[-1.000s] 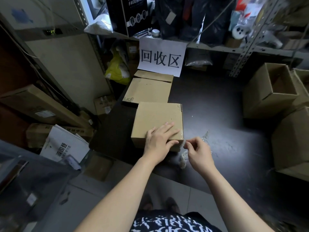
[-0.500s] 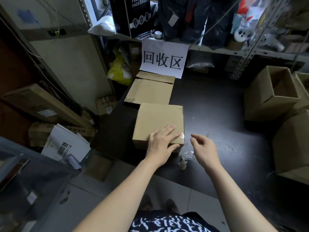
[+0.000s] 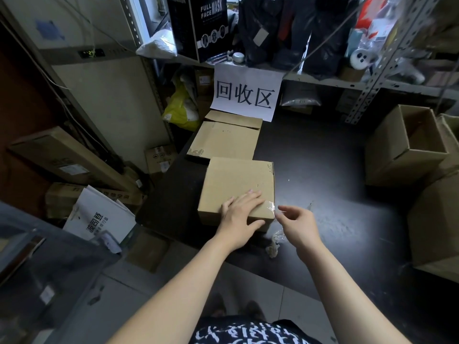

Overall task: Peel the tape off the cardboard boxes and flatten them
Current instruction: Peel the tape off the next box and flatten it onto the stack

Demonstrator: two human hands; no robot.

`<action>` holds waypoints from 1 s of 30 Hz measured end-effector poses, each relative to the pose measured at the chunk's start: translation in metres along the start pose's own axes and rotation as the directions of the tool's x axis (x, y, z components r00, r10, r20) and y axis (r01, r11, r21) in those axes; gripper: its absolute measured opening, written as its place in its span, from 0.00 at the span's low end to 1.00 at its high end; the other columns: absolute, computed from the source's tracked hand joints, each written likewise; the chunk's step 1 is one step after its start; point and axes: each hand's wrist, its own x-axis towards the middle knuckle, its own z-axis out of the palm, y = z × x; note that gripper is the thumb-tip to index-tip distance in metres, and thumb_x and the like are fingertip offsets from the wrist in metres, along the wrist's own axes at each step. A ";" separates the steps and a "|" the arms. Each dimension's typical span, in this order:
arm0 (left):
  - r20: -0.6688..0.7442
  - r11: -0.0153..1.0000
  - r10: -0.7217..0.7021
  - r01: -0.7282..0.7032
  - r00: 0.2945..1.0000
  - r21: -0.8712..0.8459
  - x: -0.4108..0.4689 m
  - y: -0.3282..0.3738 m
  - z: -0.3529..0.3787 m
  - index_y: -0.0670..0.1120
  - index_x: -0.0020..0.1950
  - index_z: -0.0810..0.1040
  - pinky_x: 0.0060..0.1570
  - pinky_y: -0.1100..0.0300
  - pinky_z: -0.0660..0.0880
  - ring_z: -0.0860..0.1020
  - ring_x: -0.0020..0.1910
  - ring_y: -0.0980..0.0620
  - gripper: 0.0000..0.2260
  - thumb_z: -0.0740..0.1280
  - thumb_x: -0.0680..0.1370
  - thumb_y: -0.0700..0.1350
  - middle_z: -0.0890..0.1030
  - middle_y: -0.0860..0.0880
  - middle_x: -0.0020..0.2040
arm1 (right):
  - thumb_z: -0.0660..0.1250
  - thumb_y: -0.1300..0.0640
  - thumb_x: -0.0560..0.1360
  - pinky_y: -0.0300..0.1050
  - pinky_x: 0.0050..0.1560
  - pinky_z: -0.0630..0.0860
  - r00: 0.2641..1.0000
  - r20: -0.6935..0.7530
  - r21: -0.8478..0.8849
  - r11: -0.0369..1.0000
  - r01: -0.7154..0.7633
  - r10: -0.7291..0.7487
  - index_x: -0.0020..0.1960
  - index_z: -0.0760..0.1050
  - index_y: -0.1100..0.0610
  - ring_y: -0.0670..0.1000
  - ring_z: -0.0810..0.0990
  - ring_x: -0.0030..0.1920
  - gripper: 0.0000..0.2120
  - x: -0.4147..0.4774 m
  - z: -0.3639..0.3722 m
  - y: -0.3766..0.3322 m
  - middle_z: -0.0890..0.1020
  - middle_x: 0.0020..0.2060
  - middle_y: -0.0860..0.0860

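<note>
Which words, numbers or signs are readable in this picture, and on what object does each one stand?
"回收区": white paper sign hanging from the shelf edge.
"FULL FACE MASK": black box on the shelf.
"波司登": white paper bag at the left; its smaller print is unreadable.
Green digits on the display: too blurred.
Label on the small carton and the shirt print: not readable.

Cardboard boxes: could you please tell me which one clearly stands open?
The upright box at the right, below the metal shelf post: its top is open and its inside shows. The near box under the left hand is closed.
</note>
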 end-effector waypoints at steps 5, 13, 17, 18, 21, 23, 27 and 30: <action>-0.005 1.000 -0.004 0.004 1.000 -0.011 -0.001 0.000 -0.001 0.56 0.74 0.73 0.71 0.66 0.42 0.56 0.78 0.66 0.27 0.75 0.76 0.47 0.66 0.63 0.77 | 0.66 0.63 0.78 0.43 0.44 0.72 0.995 0.062 -0.105 0.992 -0.074 0.080 0.50 0.84 0.57 0.51 0.79 0.44 0.08 0.000 0.000 -0.006 0.83 0.42 0.51; 0.000 1.000 0.001 -0.001 1.000 0.010 0.000 0.000 -0.001 0.57 0.73 0.73 0.72 0.65 0.42 0.55 0.78 0.67 0.26 0.74 0.76 0.48 0.65 0.64 0.77 | 0.67 0.60 0.81 0.36 0.31 0.69 0.995 0.090 -0.166 0.986 -0.032 0.047 0.39 0.80 0.57 0.50 0.73 0.36 0.12 -0.007 -0.002 -0.012 0.80 0.37 0.53; -0.002 1.000 0.005 -0.005 1.000 0.011 0.000 -0.001 0.000 0.57 0.73 0.73 0.72 0.64 0.43 0.55 0.77 0.68 0.26 0.74 0.76 0.48 0.65 0.65 0.77 | 0.64 0.59 0.81 0.41 0.34 0.68 0.990 0.122 -0.213 0.976 -0.046 0.073 0.39 0.77 0.58 0.50 0.71 0.35 0.12 -0.006 -0.002 -0.013 0.76 0.34 0.52; -0.002 1.000 0.005 -0.005 1.000 0.011 0.000 -0.001 0.000 0.57 0.73 0.73 0.72 0.64 0.43 0.55 0.77 0.68 0.26 0.74 0.76 0.48 0.65 0.64 0.77 | 0.63 0.59 0.82 0.39 0.31 0.66 0.987 0.146 -0.225 0.974 -0.037 0.071 0.39 0.76 0.58 0.49 0.68 0.33 0.13 -0.005 -0.002 -0.012 0.73 0.33 0.51; 0.000 1.000 0.009 -0.009 1.000 0.019 0.000 -0.002 0.000 0.57 0.73 0.73 0.72 0.65 0.43 0.54 0.76 0.70 0.26 0.74 0.76 0.48 0.65 0.65 0.77 | 0.60 0.59 0.84 0.33 0.26 0.63 0.986 0.164 -0.240 0.971 0.014 0.027 0.39 0.71 0.56 0.48 0.66 0.32 0.14 -0.006 0.000 -0.008 0.70 0.31 0.48; -0.001 1.000 0.015 -0.015 1.000 0.028 0.000 -0.002 0.000 0.58 0.73 0.73 0.72 0.65 0.43 0.53 0.74 0.73 0.26 0.74 0.76 0.48 0.65 0.65 0.77 | 0.61 0.58 0.84 0.35 0.29 0.64 0.989 0.144 -0.259 0.965 0.048 -0.010 0.38 0.71 0.53 0.48 0.67 0.33 0.15 -0.006 0.001 -0.004 0.72 0.32 0.47; -0.014 0.999 0.027 -0.027 1.000 0.036 0.000 -0.002 0.000 0.57 0.73 0.73 0.70 0.69 0.40 0.54 0.75 0.72 0.26 0.74 0.76 0.48 0.65 0.65 0.77 | 0.61 0.60 0.84 0.33 0.25 0.65 0.988 0.152 -0.231 0.971 0.056 -0.021 0.40 0.74 0.57 0.49 0.68 0.33 0.14 -0.006 0.001 -0.006 0.73 0.33 0.50; -0.022 0.999 0.026 -0.025 0.999 0.036 0.000 -0.002 0.000 0.57 0.73 0.73 0.69 0.70 0.40 0.56 0.77 0.67 0.26 0.75 0.76 0.47 0.66 0.65 0.77 | 0.63 0.57 0.84 0.33 0.31 0.70 0.989 0.148 -0.264 0.963 0.057 -0.018 0.46 0.79 0.58 0.48 0.75 0.35 0.11 -0.005 -0.002 -0.006 0.81 0.39 0.51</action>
